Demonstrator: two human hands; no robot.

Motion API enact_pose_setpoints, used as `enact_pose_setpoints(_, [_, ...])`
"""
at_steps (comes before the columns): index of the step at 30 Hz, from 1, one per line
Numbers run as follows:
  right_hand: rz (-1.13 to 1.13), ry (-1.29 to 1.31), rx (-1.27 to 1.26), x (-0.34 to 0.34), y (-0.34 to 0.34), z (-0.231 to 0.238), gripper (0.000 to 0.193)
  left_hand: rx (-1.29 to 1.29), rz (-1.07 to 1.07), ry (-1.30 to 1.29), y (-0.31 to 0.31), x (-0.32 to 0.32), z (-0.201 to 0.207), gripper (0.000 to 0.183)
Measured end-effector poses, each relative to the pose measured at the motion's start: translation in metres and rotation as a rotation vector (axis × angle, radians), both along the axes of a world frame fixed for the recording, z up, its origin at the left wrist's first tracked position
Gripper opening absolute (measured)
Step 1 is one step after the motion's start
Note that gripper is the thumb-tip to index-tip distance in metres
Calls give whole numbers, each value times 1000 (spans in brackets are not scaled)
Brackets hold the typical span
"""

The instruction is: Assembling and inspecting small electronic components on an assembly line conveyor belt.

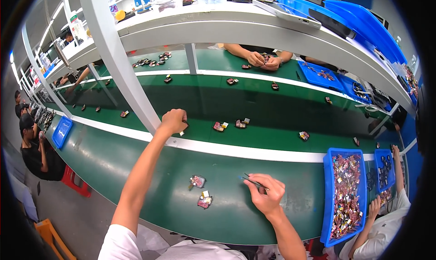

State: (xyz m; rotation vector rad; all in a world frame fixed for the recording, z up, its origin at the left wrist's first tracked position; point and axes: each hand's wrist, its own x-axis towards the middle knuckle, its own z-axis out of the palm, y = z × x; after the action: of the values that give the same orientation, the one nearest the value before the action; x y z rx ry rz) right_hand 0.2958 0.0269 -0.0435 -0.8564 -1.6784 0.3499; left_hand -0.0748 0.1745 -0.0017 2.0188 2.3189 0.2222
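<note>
Over the near edge of the green conveyor belt (272, 110), my left hand (174, 120) is closed on a small dark electronic assembly (183, 132), mostly hidden by the fingers. My right hand (268, 192) grips thin dark tweezers (254, 183) above the green bench, tips pointing left. Between my forearms two small electronic assemblies lie on the bench: a reddish one (197, 181) with a clear-looking edge, and another (205, 200) with a white-and-yellow tab. Just right of my left hand, two similar assemblies, one nearer (220, 126) and one beside it (241, 123), sit on the belt.
A blue tray (325, 205) full of small reddish parts stands on the right. Beyond it a co-worker's hands and white sleeve (386, 228) show. A metal post (119, 60) and shelf (218, 26) frame the belt. Across it, another person's hands (264, 60) hold a part.
</note>
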Motion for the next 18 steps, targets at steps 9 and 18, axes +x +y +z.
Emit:
enact_pose_setpoints(9, [69, 197, -235, 4, -3, -4, 19, -144, 28, -1349, -113, 94, 14, 20])
enact_pose_setpoints(18, [251, 781, -647, 9, -7, 4, 20, -292, 34, -1750, -158, 148, -20, 19])
